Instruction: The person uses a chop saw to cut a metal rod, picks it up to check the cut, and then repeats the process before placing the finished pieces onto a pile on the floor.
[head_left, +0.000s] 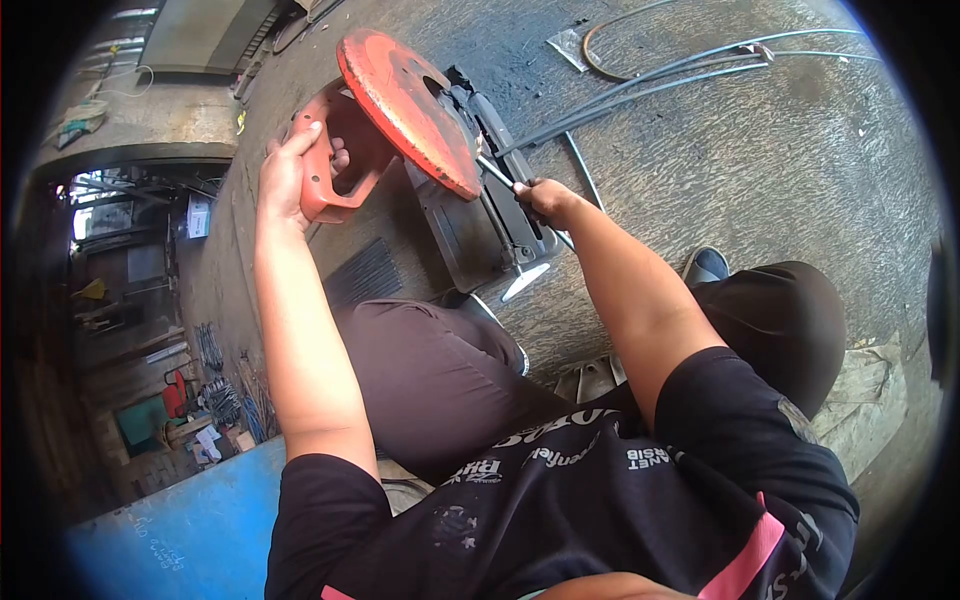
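A cut-off saw with a worn red disc guard (405, 105) stands on the floor in front of me. My left hand (288, 180) is wrapped round its red D-shaped handle (322, 175). My right hand (548, 198) is closed on a thin metal rod (500, 174), close to the guard's lower right edge. The rod lies across the dark saw base (450, 235), beside its clamp screw and pale crank handle (525, 283). The guard hides most of the blade and the rod's far end.
Long metal rods (650, 85) stretch over the floor to the upper right. A bundle of short dark rods (365, 272) lies left of the base. My knees flank the saw. At the lower left are a blue panel (190, 530) and shelves with tools and wire.
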